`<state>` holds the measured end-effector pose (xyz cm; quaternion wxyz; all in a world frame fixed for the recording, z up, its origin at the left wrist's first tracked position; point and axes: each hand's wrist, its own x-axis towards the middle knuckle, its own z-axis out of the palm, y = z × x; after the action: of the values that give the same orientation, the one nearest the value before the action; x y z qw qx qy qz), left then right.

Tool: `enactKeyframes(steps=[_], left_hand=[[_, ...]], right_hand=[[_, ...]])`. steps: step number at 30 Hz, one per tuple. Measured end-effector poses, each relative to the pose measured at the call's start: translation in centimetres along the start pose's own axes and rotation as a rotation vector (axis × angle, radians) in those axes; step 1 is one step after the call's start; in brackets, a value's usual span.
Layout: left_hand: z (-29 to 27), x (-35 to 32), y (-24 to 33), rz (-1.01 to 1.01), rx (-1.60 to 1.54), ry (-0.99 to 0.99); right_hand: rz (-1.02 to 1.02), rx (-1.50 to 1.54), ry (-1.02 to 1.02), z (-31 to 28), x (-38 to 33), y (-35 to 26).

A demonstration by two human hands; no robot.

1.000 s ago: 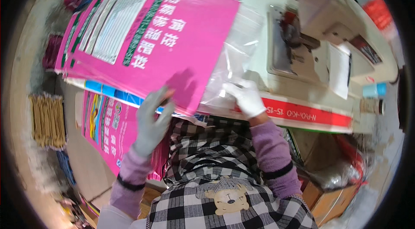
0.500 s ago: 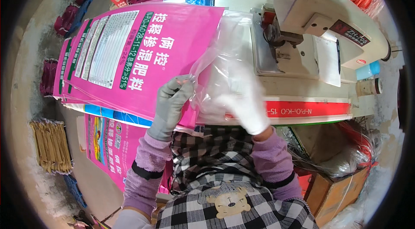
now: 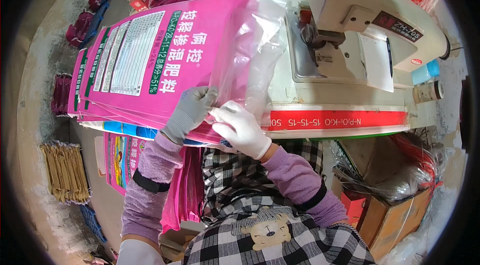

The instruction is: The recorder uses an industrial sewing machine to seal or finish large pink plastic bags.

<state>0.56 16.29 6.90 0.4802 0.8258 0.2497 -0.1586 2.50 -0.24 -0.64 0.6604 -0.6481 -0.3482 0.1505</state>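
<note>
A stack of pink woven sacks (image 3: 213,25) with white lettering lies flat on the sewing table. From the mouth of the top sack a clear plastic liner (image 3: 265,30) sticks out to the right. My left hand (image 3: 191,110), in a grey glove, is closed at the near corner of the sack's mouth, pinching its edge. Close beside it my right hand (image 3: 240,127), in a white glove, has thumb and fingers drawn together at the same corner. What exactly the right fingertips grip, sack edge or liner, is partly hidden.
A white industrial sewing machine (image 3: 345,20) stands at the right of the table, with a white paper (image 3: 376,62) hanging on it. A thread spool (image 3: 428,92) sits at the right end. More folded pink sacks (image 3: 182,192) hang below the near edge. A wooden box (image 3: 400,220) stands lower right.
My right hand has swung left from over the liner to meet my left hand at the sack's near corner. My left hand has shifted slightly left. The liner lies flatter.
</note>
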Motion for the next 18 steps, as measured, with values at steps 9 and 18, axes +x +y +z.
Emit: enactKeyframes(steps=[9, 18], left_hand=[[-2.4, -4.6, 0.6, 0.264, 0.256, 0.092], [-1.7, -16.0, -6.1, 0.39, 0.662, 0.657]], right_hand=[[0.026, -0.688, -0.217, -0.4, 3.0, 0.7], [0.275, -0.088, 0.617, -9.7, 10.5, 0.8]])
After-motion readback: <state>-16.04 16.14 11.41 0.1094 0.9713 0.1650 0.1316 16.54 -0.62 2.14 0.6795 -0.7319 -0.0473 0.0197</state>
